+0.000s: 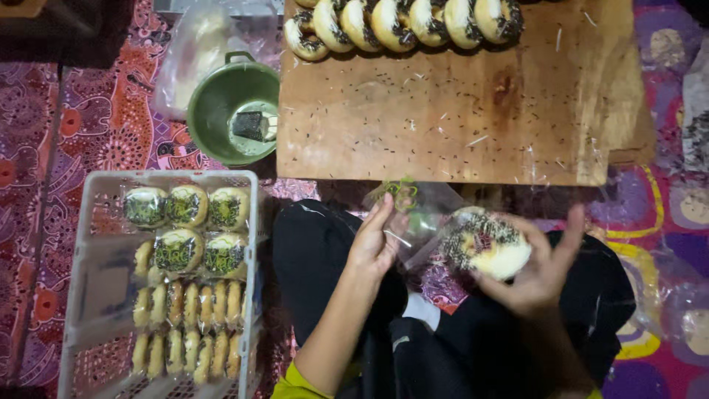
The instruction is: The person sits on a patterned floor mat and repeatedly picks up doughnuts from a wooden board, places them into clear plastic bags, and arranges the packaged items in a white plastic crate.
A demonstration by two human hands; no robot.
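My right hand [543, 270] holds a round doughnut [489, 246] topped with dark sprinkles, fingers spread around it. My left hand [377, 240] pinches the edge of a clear plastic bag [421, 214] with a green print, held just left of the doughnut. Both hands are over my lap, below the near edge of a wooden board [458, 111]. A row of sprinkled doughnuts [402, 24] lies along the board's far edge.
A white plastic basket [88, 295] at the left holds several bagged doughnuts [188, 251]. A green pot [229, 111] with a dark block inside stands beside the board. Patterned cloth covers the floor; more clear wrappers lie at the right.
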